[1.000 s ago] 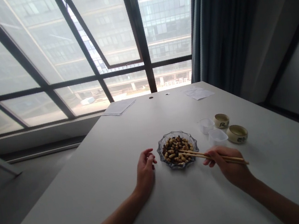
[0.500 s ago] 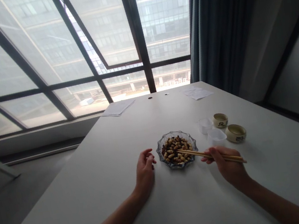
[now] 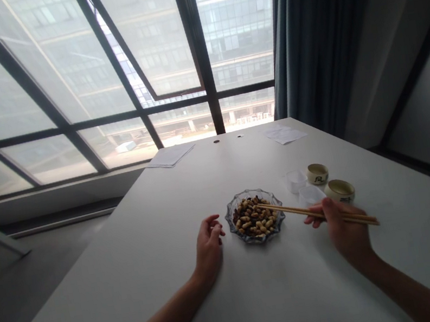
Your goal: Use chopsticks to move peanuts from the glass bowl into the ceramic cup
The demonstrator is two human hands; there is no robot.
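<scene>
A pair of wooden chopsticks [image 3: 291, 208] is in my right hand [image 3: 349, 235], which is closed around them to the right of a clear glass bowl [image 3: 231, 227]. Their tips lie over the far part of the unshelled peanuts [image 3: 256, 224] that fill the bowl, mixed with small dark pieces. Whether the tips grip anything is too small to tell. My left hand [image 3: 207, 242] rests on its side on the table just left of the bowl, fingers loosely bent and apart, holding nothing and not touching the glass.
Two clear plastic cups [image 3: 296, 181] and two beige ceramic cups [image 3: 317, 173] with dark characters stand right of the bowl, close beyond my right hand. Papers [image 3: 171, 156] lie at the white table's [image 3: 233, 295] far left, and more sheets [image 3: 285, 134] at its far right.
My right hand has moved right with the chopsticks, and their tips have shifted slightly toward the far side of the bowl. My left hand has stayed in place.
</scene>
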